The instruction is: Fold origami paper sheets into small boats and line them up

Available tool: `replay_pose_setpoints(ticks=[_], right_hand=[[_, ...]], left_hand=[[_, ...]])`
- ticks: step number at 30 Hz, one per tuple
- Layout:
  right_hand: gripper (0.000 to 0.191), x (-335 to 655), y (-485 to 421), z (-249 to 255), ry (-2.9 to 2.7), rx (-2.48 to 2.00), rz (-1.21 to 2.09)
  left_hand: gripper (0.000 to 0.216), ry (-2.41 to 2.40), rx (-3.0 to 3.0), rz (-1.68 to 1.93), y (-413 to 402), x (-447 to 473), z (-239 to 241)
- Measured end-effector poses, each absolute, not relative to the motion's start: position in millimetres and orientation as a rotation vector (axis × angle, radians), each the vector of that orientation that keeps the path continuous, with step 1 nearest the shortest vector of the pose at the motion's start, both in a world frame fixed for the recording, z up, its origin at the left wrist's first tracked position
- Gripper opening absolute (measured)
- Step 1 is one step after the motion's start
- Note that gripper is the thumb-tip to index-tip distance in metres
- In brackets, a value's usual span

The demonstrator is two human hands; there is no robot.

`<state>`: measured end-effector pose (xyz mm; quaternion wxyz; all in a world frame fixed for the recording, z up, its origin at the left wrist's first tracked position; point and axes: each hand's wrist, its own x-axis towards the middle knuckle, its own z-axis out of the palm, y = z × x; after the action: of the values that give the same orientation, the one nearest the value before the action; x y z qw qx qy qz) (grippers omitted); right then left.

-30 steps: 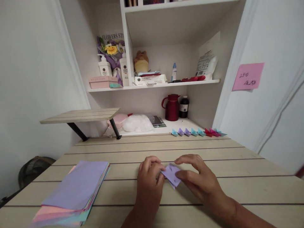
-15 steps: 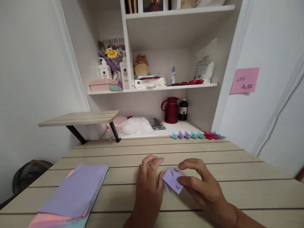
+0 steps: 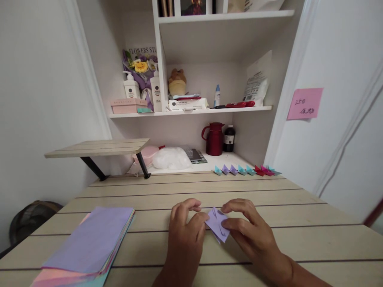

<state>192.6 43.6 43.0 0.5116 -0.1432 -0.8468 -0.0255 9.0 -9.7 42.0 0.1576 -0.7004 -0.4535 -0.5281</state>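
A small folded piece of purple paper (image 3: 218,225) lies on the wooden table (image 3: 299,235), low in the middle of the view. My left hand (image 3: 184,239) pinches its left edge with curled fingers. My right hand (image 3: 249,235) presses on its right side, thumb and fingers bent over it. A stack of coloured paper sheets (image 3: 89,245), purple on top, lies at the front left, apart from both hands.
A row of several small folded paper shapes (image 3: 245,170) lines the table's back edge. Behind stand white shelves with a red jug (image 3: 214,138), a dark bottle (image 3: 229,138), pump bottles and boxes. A small raised wooden shelf (image 3: 98,147) sits at back left. A pink note (image 3: 304,103) hangs on the right wall.
The hands have drawn closer together on the purple paper, and the piece has turned slightly between the fingers. The view has tilted a little.
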Motion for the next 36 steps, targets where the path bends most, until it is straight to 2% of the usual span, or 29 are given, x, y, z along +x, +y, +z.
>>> replay_pose_setpoints(ticks=[5, 9, 12, 15, 17, 20, 23, 27, 29, 32, 36], right_hand=[[0.025, 192.5, 44.6, 42.1, -2.032, -0.330, -0.036], [0.021, 191.1, 45.7, 41.4, -2.082, -0.365, 0.135], [0.010, 188.1, 46.9, 41.3, -2.065, -0.559, 0.350], [0.016, 184.2, 50.1, 39.3, -2.041, -0.743, 0.718], [0.013, 181.8, 52.6, 36.0, -1.989, -0.789, 0.966], [0.029, 179.1, 54.3, 29.8, -1.938, -0.897, 1.114], [0.033, 177.3, 54.2, 25.8, -2.100, -1.010, 1.022], [0.023, 175.9, 57.2, 21.3, -2.330, -1.094, 0.587], [0.029, 175.4, 60.3, 18.1, -2.325, -1.119, 0.452], [0.036, 174.7, 64.8, 14.6, -2.261, -1.162, 0.437], [0.018, 173.3, 68.7, 14.3, -2.315, -1.095, 0.486]], left_hand=[[0.023, -1.291, -2.014, -1.499, -11.3, 8.1, 45.3], [0.016, -1.308, -2.120, -1.495, -8.5, 7.7, 47.4], [0.011, -1.474, -2.177, -1.628, -2.6, 8.1, 43.0], [0.011, -1.744, -2.202, -1.796, 3.7, 8.1, 35.7], [0.013, -1.922, -2.208, -1.835, 7.0, 7.6, 30.8], [0.017, -2.176, -2.207, -1.704, 9.4, 6.7, 24.2], [0.020, -2.321, -2.238, -1.368, 7.8, 7.3, 20.0], [0.022, -2.295, -2.216, -1.034, 2.2, 7.4, 20.1], [0.019, -2.263, -2.196, -0.937, 0.5, 4.7, 21.3], [0.015, -2.231, -2.153, -0.937, 1.0, -1.0, 23.8], [0.020, -1.935, -2.355, -1.080, 3.0, -2.3, 28.8]])
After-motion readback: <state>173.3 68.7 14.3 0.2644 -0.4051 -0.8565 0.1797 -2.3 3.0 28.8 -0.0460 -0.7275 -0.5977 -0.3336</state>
